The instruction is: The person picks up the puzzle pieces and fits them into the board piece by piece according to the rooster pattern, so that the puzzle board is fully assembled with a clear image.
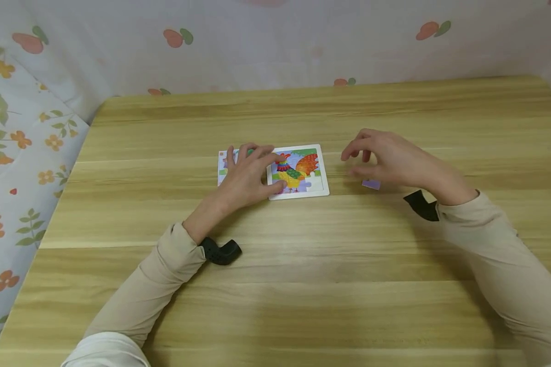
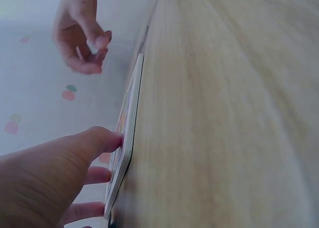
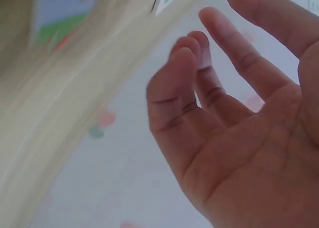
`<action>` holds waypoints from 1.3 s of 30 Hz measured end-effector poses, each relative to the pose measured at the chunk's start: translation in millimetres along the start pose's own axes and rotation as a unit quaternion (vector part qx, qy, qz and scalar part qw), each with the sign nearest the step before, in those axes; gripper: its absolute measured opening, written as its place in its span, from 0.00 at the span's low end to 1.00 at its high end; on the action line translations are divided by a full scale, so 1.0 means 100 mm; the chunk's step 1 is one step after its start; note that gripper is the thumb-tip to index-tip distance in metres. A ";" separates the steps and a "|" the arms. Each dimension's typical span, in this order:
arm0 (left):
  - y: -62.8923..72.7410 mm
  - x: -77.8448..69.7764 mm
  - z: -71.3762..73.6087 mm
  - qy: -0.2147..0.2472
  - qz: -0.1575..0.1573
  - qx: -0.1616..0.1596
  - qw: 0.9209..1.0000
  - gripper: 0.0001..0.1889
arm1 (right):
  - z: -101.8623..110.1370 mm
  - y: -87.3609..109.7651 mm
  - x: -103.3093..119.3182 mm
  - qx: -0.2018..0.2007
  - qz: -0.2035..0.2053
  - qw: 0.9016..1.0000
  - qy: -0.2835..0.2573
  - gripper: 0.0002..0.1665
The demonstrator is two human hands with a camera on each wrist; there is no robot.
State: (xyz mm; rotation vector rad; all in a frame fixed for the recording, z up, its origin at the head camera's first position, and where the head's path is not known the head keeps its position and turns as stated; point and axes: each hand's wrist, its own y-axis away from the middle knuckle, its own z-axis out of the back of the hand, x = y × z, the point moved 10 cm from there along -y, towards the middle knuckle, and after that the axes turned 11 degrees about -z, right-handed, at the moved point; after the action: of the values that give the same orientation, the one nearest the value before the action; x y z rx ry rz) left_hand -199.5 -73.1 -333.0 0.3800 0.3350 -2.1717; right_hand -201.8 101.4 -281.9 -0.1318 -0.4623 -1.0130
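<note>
A white-framed jigsaw puzzle (image 1: 325,173) with a colourful rooster picture lies flat on the table. White backing shows at its lower right corner. My left hand (image 1: 248,176) rests on its left side with fingers spread, thumb and fingertips touching it; in the left wrist view that hand (image 2: 55,173) touches the puzzle's edge (image 2: 130,123). Under the left hand lies a picture card (image 1: 222,168), mostly covered. My right hand (image 1: 390,158) hovers right of the puzzle, above a small purple puzzle piece (image 1: 371,184). Its fingers (image 3: 172,88) are loosely bent, with nothing held in the right wrist view.
The wooden table (image 1: 303,306) has a curtain (image 1: 275,46) with a fruit print along its back edge. Floral cloth (image 1: 18,204) hangs at the left. Black wrist mounts (image 1: 221,252) stick out from both sleeves.
</note>
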 end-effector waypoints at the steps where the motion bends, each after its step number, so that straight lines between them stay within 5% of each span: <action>1: 0.00 0.00 0.00 -0.001 0.000 -0.001 1.000 0.24 | 0.03 0.03 -0.05 -0.003 -0.003 1.000 0.003 0.13; 11: -0.01 0.01 0.00 0.009 0.002 0.006 1.000 0.25 | -0.01 0.20 -0.49 0.033 -0.094 0.994 0.034 0.18; 23: 0.00 0.01 -0.01 0.014 0.003 0.007 1.000 0.25 | -0.17 0.22 -0.70 0.081 -0.158 0.982 0.070 0.29; 39: 0.00 0.01 -0.02 0.017 0.004 0.010 1.000 0.25 | -0.20 0.18 -0.59 0.060 -0.120 0.989 0.056 0.16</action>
State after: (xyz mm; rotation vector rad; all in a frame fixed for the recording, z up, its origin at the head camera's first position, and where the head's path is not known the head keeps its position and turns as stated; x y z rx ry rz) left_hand -199.7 -73.0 -335.1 0.4295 0.3315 -2.1646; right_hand -206.9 151.2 -323.3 0.0911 -0.4415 -1.2181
